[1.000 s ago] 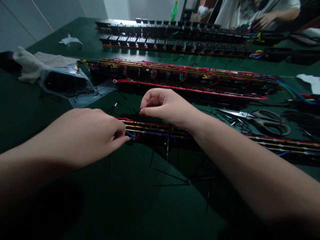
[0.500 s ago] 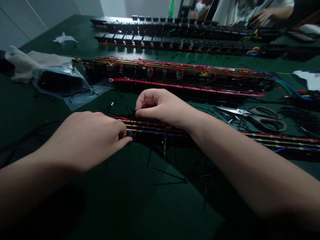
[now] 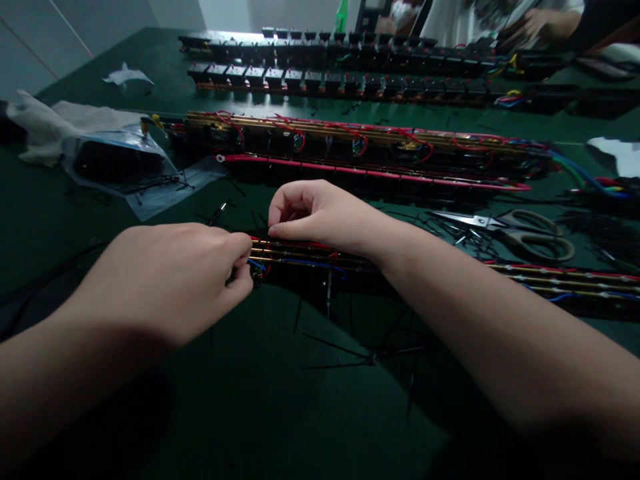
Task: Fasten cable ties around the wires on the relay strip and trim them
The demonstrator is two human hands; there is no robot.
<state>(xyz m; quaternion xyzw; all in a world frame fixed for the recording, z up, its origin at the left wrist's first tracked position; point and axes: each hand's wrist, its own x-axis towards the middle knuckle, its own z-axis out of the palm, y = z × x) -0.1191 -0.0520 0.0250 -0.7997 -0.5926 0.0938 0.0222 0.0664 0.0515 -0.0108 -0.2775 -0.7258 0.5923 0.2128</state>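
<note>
A long, narrow wiring assembly with brass-coloured rods and red and blue wires lies across the table in front of me. My left hand is closed at its left part, thumb curled against the fingers; what it grips is hidden. Just to the right, my right hand is closed in a pinch above the rods, thumb against fingertips. Whatever lies in that pinch is too small to make out. Thin black cable ties are scattered at the near side, and a clear tie hangs off the assembly's front.
Scissors lie at the right, by black offcuts. A plastic bag with black ties sits at the left. Behind are a second wired assembly with a red cable and rows of black modules. A co-worker's hand shows at the back right.
My left thumb has drawn back from the wires and curled in against the fingers. My right hand has shifted very slightly left, still pinched.
</note>
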